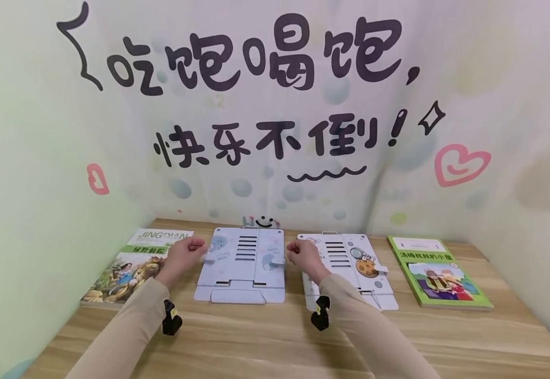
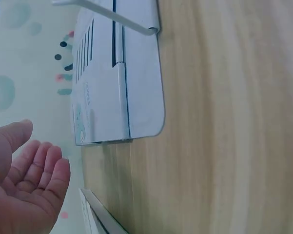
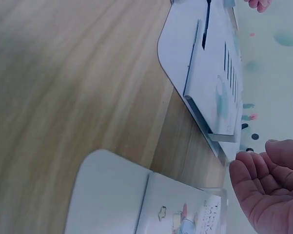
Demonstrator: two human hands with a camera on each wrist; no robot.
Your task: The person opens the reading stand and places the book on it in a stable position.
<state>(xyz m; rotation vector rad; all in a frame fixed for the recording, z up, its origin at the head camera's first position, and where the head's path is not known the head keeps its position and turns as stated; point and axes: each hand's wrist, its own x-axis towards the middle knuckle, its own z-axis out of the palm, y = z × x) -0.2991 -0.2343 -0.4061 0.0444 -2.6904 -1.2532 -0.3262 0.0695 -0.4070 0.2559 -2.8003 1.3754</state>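
Note:
A pale blue folding book stand [image 1: 239,263] lies flat on the table between my two hands. My left hand [image 1: 185,256] hovers by its left edge, over the right side of a book with a lion on its cover [image 1: 135,266]. To the right of the stand, my right hand [image 1: 307,258] hovers over the left part of a white book stand [image 1: 348,268] with planet pictures. In the left wrist view the left hand [image 2: 31,187] has loosely bent fingers and holds nothing. The right wrist view shows the right hand [image 3: 270,185] likewise, apart from both stands.
A green-edged book [image 1: 440,271] lies at the right of the wooden table [image 1: 256,342]. Behind the table hangs a printed wall cloth [image 1: 256,195] with large black characters. Both stands and both books lie in a row towards the back edge.

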